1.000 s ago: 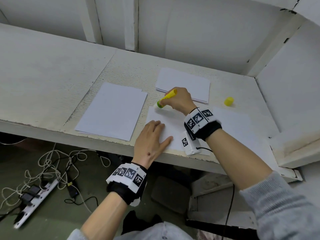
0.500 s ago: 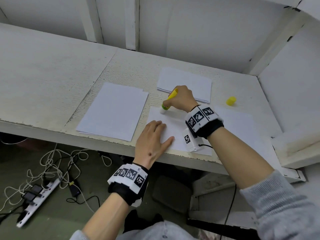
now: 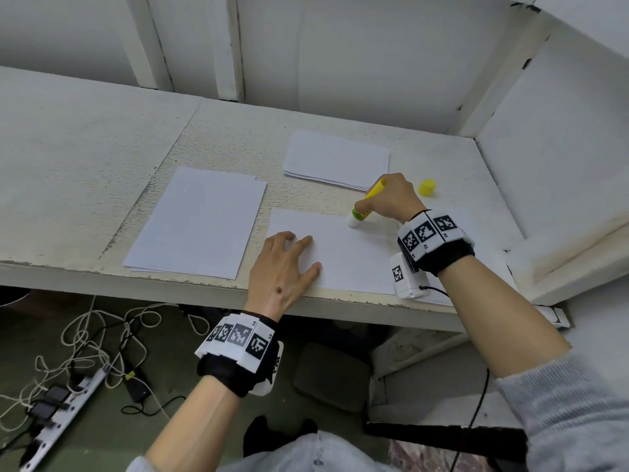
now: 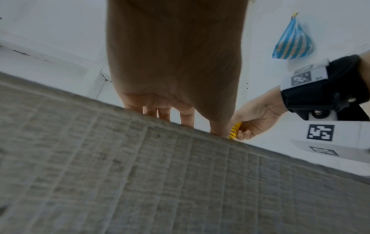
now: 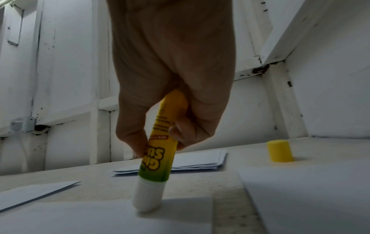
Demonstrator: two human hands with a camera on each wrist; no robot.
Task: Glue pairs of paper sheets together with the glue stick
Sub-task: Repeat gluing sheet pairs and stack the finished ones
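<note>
Right grip: fingers and thumb curled round the yellow-and-green plastic glue stick, holding it tilted, cap end off. In the right wrist view the stick's white glue tip touches the white paper sheet that lies directly under this grip, near the sheet's far edge.

Left grip: flat and spread, fingers straight, pressing on the near-left part of the same sheet, close to the front edge of the white painted worktop. It holds nothing. In the left wrist view the fingers reach over the worktop edge, with the right grip and the glue stick just beyond them.

Just right of the right grip, and apart from it, a small yellow plastic cap stands upright on the worktop. Beyond the right grip lies a small stack of white paper sheets. Left of the left grip lies a larger stack of white paper, its sheets slightly offset. Another white sheet lies to the right of the right grip, separated from the glued sheet by a narrow strip of bare worktop.

Below the left grip, on the floor: a white power strip and tangled pale cables.
</note>
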